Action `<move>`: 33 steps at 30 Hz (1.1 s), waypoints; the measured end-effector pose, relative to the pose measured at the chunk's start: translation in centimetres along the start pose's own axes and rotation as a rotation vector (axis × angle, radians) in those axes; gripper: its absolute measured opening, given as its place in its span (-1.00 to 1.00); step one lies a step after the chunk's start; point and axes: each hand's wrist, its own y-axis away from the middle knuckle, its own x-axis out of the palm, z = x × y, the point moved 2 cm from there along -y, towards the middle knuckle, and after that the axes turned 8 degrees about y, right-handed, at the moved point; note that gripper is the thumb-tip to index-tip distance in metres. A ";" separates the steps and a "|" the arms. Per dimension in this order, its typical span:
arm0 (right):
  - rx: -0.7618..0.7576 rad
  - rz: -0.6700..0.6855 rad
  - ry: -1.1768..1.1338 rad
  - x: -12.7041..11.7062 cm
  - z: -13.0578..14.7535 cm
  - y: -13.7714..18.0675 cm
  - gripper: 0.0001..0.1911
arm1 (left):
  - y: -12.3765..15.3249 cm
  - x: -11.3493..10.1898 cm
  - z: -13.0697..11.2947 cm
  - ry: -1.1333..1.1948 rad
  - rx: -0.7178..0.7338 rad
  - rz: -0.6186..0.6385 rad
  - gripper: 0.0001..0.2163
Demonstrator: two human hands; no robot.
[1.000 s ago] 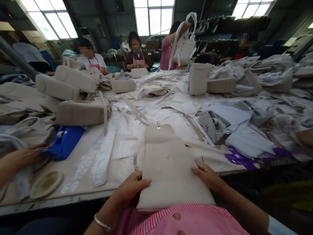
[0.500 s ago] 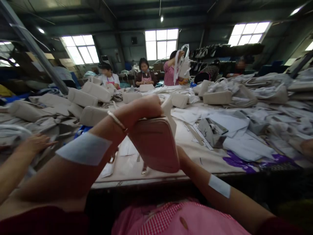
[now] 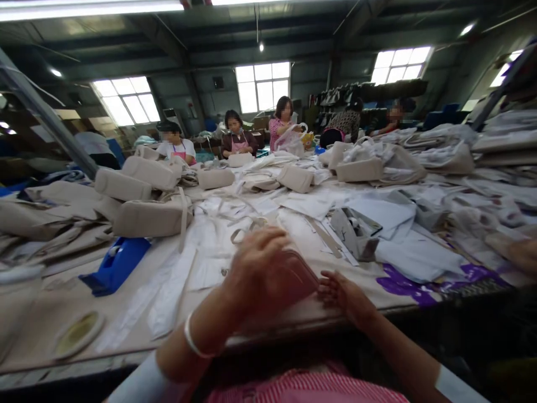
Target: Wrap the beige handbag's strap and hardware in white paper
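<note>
A small pinkish-beige bag (image 3: 296,288) is low over the table's front edge, its near panel partly hidden by my left hand. Smeared by motion, my left hand (image 3: 258,263) lies across the bag's upper left, so its grip is unclear. My right hand (image 3: 346,296) is at the bag's right edge, palm turned inward and fingers apart and slightly curled. Whether those fingertips touch the bag I cannot tell. Behind my left hand a light strap loop (image 3: 243,229) shows.
Left on the table are a blue tape dispenser (image 3: 117,266), a roll of tape (image 3: 79,334) and stacked beige bags (image 3: 151,217). A grey metal dispenser (image 3: 356,232), white sheets (image 3: 419,260) and purple plastic (image 3: 405,282) lie right. Co-workers sit or stand across the table.
The bag has come down and turned flatter. My right hand has come away from gripping its side and opened. A neighbour's hand at the left has gone from view.
</note>
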 end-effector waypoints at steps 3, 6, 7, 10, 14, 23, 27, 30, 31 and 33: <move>-0.111 0.021 -0.077 0.3 0.9 -0.5 -0.31 | 4.7 -2.8 5.7 0.005 -0.403 -0.201 -0.56; -0.268 -0.007 0.146 1.0 1.7 -1.2 -0.39 | 9.4 -1.2 8.5 0.132 -0.562 -0.016 -0.54; -0.291 0.003 0.244 1.1 1.6 -1.4 -0.44 | 10.6 -0.4 8.8 0.152 -0.564 0.014 -0.56; -0.238 0.102 0.369 1.2 0.5 -1.4 -0.51 | 12.5 0.9 8.1 0.151 -0.530 -0.011 -0.72; -0.150 -0.056 0.382 0.9 0.3 -1.6 -0.40 | 12.5 -0.4 7.0 0.136 -0.470 0.068 -0.85; -0.182 0.050 0.908 3.6 3.3 -1.1 -0.86 | 10.7 -3.1 6.3 0.114 -0.566 0.454 -0.93; -0.260 0.060 0.895 5.1 2.1 1.0 -0.93 | 9.8 -3.8 5.6 0.020 -0.709 0.549 -0.91; -0.494 -0.113 0.729 6.0 3.1 2.5 -0.90 | 8.0 -2.6 5.1 0.052 -0.688 0.412 -0.80; -0.552 -0.158 0.625 6.2 3.7 2.8 -0.87 | 7.3 -1.7 4.9 0.110 -0.682 0.366 -0.76; -0.580 -0.167 0.402 6.8 5.0 3.3 -0.79 | 5.9 0.9 4.5 0.289 -0.708 0.304 -0.67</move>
